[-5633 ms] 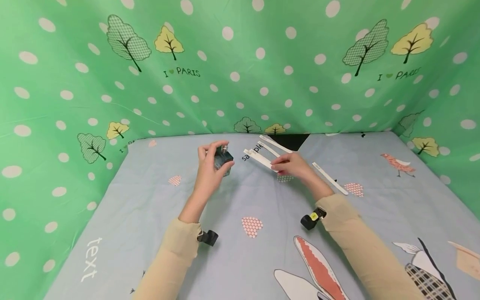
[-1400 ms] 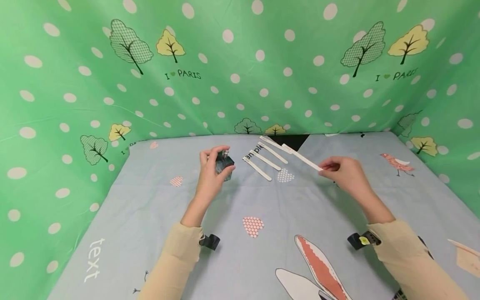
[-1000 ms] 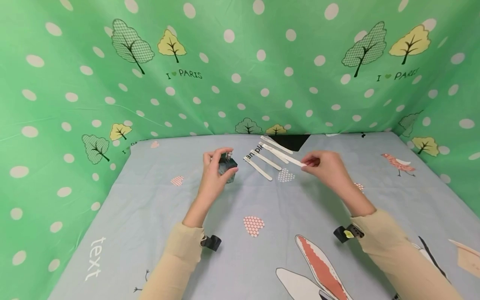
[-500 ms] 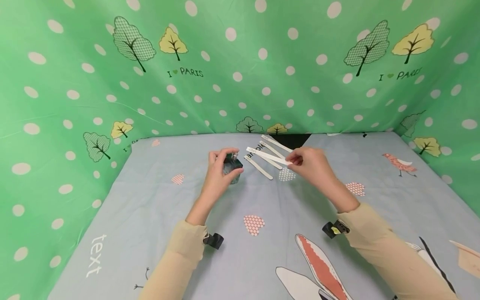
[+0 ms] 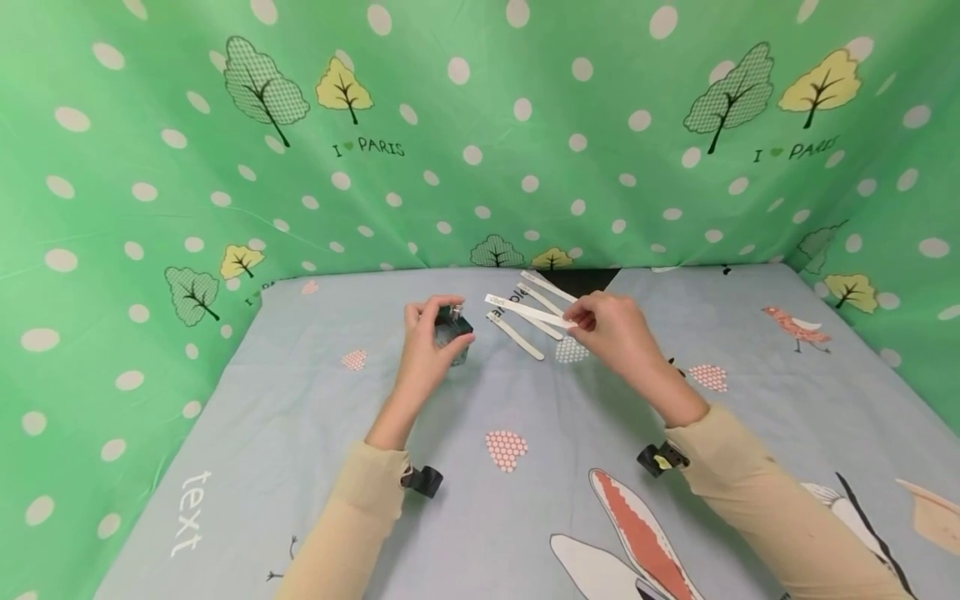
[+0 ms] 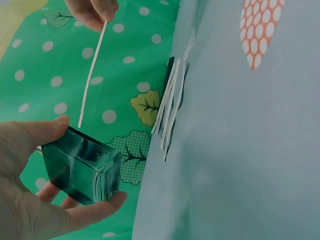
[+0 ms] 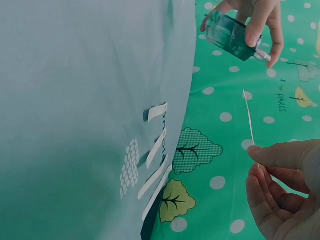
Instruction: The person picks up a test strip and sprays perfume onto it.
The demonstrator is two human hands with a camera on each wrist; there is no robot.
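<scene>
My left hand (image 5: 424, 348) grips a dark teal glass perfume bottle (image 5: 453, 327) above the cloth. Its index fingertip lies on the silver spray nozzle (image 7: 262, 55) and the thumb is at the other end. To the right, my right hand (image 5: 613, 329) pinches one end of a white paper test strip (image 5: 525, 311). The strip's printed free end points toward the nozzle, with a gap between them. In the left wrist view the strip (image 6: 91, 77) hangs above the bottle (image 6: 82, 167). Below it several more strips (image 5: 517, 337) lie side by side on the cloth.
A blue-grey printed cloth (image 5: 450, 517) covers the table. Behind it hangs a green dotted curtain (image 5: 420, 100), which also runs along both sides. Each wrist wears a small black camera (image 5: 427, 481).
The strip lying at the right 5.6 s ago is gone from there; my right hand now holds one. That hand has swung left, bringing the strip near the bottle. The left hand barely shifts.
</scene>
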